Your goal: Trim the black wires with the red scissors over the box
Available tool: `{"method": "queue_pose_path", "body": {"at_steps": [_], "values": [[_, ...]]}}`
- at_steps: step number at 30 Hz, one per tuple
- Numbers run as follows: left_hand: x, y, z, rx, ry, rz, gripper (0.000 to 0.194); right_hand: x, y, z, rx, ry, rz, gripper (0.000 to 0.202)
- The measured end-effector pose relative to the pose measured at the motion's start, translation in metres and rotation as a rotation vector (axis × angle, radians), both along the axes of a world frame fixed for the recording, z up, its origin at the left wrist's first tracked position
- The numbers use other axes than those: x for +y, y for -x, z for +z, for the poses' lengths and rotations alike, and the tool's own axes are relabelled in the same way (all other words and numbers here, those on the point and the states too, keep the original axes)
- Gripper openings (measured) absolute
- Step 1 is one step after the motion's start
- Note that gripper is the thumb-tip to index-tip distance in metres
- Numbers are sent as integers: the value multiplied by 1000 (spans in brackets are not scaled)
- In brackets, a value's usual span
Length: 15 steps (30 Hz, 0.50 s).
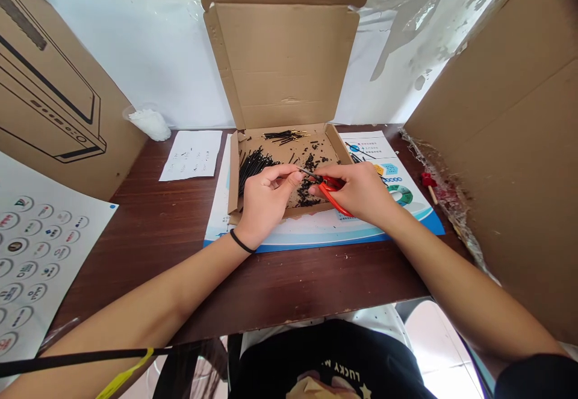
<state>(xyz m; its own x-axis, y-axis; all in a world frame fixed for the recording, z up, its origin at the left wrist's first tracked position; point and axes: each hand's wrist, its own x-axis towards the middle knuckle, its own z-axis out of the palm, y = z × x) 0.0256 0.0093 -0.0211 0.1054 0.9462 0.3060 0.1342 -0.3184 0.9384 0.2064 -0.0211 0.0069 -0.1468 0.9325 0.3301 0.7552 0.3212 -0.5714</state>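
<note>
My left hand (271, 197) is closed in a pinch, thumb against index finger, above an open cardboard box (280, 65). What it pinches is too small to make out. My right hand (361, 189) grips red-handled pliers (326, 189), their dark jaws pointing left to my left fingertips. Inside the box, a pile of thin black wires (255, 165) lies at the left. A smaller bunch of black wires with gold-coloured ends (285, 136) lies at the back. Short black scraps (308, 197) are scattered to the right, partly hidden by my hands.
The box rests on a printed blue-and-white sheet (271, 241) on a dark wooden table (280, 290). A few black wires (356, 157) lie right of it. A handwritten paper (192, 156) lies left. Large cardboard sheets (506, 122) flank the table. A red-headed item (428, 180) lies at right.
</note>
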Motion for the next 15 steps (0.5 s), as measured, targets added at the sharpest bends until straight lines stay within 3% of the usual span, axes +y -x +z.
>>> {"method": "queue_pose_path", "body": {"at_steps": [7,15], "values": [[1,-1,-4,-18,0,8,22,0,0,1,-27,66,-7,25],[-1,-1,-1,-11,28,4,21,3,-4,0,-131,16,-30,24]]}}
